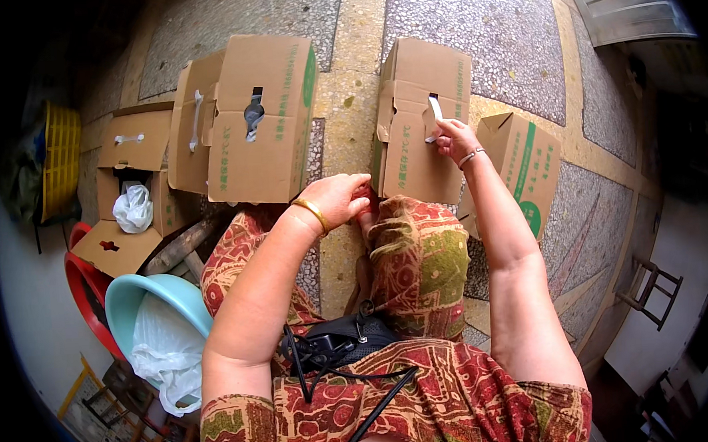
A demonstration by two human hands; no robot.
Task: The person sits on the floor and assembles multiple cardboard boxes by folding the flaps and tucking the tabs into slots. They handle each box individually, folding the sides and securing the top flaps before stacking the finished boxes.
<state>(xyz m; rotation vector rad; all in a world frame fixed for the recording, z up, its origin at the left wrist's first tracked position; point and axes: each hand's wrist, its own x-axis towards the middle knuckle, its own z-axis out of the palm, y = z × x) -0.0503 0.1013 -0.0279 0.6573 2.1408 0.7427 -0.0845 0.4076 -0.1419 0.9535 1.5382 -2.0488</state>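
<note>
My right hand (pixel 455 141) is closed on a white plastic carry handle (pixel 432 117), which stands up from a slot in the top of a brown cardboard box (pixel 416 150). That box is closed and has green print. Close to its near left edge is my left hand (pixel 339 199), with a gold bangle at the wrist. Its index finger reaches toward the box, the thumb lies lower and apart, and the other fingers are partly hidden in shade. Whether it touches the box I cannot tell.
To the left, a closed box (pixel 265 137) has a handle-shaped cutout, beside another box (pixel 196 117). An open box (pixel 120 193) contains a white plastic bag. Nearer are a light-blue basin (pixel 126 301) and a red basin (pixel 85 291). Another box (pixel 519 168) stands right of my forearm.
</note>
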